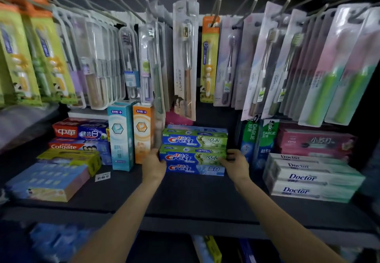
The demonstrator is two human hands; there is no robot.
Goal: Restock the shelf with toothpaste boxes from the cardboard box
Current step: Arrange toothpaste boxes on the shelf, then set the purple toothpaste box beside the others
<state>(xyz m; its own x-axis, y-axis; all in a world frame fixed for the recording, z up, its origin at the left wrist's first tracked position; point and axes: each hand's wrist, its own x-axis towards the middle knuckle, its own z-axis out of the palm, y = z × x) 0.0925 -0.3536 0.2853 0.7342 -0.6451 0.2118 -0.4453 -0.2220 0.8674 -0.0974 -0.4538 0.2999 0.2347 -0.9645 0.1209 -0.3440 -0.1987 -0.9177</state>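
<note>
Two bare forearms reach forward over the dark shelf (185, 197), one hand at each end of a stack of Crest toothpaste boxes (194, 151) at the shelf's middle. Left hand (153, 165) curls its fingers round the left end of the green-and-blue Crest box (193, 157) lying second from the bottom; right hand (235, 163) grasps the same box at its right end. That box rests on a blue Crest box (195, 169), with more green Crest boxes stacked above it. Just left of the stack stand two upright boxes, one teal (121, 137) and one orange (143, 134); farther left lie a Colgate box (80, 146) and a yellow-topped pack (70, 156). To the right, upright green Darlie boxes (260, 139) stand beside stacked white Doctor boxes (308, 178) and pink boxes (314, 141). Packaged toothbrushes (185, 61) hang from hooks above the whole shelf. Blurred goods show on the lower shelf.
</note>
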